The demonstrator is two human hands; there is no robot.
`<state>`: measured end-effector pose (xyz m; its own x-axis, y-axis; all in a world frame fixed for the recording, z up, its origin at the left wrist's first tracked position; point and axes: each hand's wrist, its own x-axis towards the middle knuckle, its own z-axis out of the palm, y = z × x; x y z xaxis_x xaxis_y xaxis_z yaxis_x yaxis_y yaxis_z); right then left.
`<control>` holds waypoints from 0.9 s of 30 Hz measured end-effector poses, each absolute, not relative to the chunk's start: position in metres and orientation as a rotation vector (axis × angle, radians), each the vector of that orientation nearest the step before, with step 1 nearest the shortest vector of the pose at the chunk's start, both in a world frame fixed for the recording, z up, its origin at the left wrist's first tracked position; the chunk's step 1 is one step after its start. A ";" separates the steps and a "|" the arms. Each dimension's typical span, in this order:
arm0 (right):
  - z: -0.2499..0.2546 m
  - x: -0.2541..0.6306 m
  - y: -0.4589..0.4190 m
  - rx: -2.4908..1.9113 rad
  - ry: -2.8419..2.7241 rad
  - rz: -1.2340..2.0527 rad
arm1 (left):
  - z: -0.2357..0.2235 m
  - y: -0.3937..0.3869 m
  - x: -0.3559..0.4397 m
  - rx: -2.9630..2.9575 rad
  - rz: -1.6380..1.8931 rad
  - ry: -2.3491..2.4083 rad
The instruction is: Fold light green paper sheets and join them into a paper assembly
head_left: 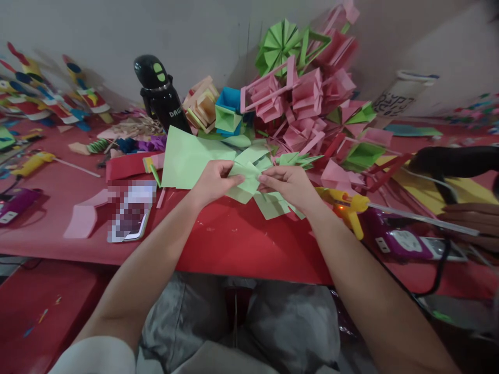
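Between my hands is a small piece of light green paper [246, 175], gripped at both sides. My left hand [216, 179] pinches its left edge between thumb and fingers. On the opposite edge, my right hand [286, 184] closes thumb and fingertips. Several loose green paper pieces [271, 206] lie on the red table just under and in front of the hands. A larger light green sheet [185, 161] rests behind my left hand. Folded green strips [296, 160] sit beyond my right hand.
Pink folded-paper boxes [307, 93] pile up at the back, beside a black bottle [161, 98]. A phone [134, 210] lies left. To the right are a yellow glue gun [346, 205], a purple box [401, 236] and another person's hand [473, 218].
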<state>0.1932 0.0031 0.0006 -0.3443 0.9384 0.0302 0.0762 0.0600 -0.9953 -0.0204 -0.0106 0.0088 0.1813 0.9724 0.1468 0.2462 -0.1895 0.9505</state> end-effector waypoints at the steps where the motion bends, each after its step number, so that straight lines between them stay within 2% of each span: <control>1: 0.001 0.194 0.004 -1.037 -1.562 1.373 | 0.009 -0.009 -0.022 1.583 1.081 1.196; 11: -0.003 0.193 0.008 -1.012 -1.629 1.180 | 0.008 -0.009 -0.023 1.490 1.103 1.139; 19: -0.003 0.192 0.005 -0.960 -1.856 0.956 | 0.011 -0.014 -0.016 1.662 1.017 1.171; 27: -0.002 0.186 -0.002 -0.946 -1.846 1.013 | 0.011 -0.015 -0.013 1.743 1.176 1.194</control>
<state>0.1855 -0.0017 -0.0022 -0.3915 0.8728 0.2914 0.2228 0.3972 -0.8903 -0.0131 -0.0146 0.0113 0.1596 0.9448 0.2862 0.3004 -0.3227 0.8976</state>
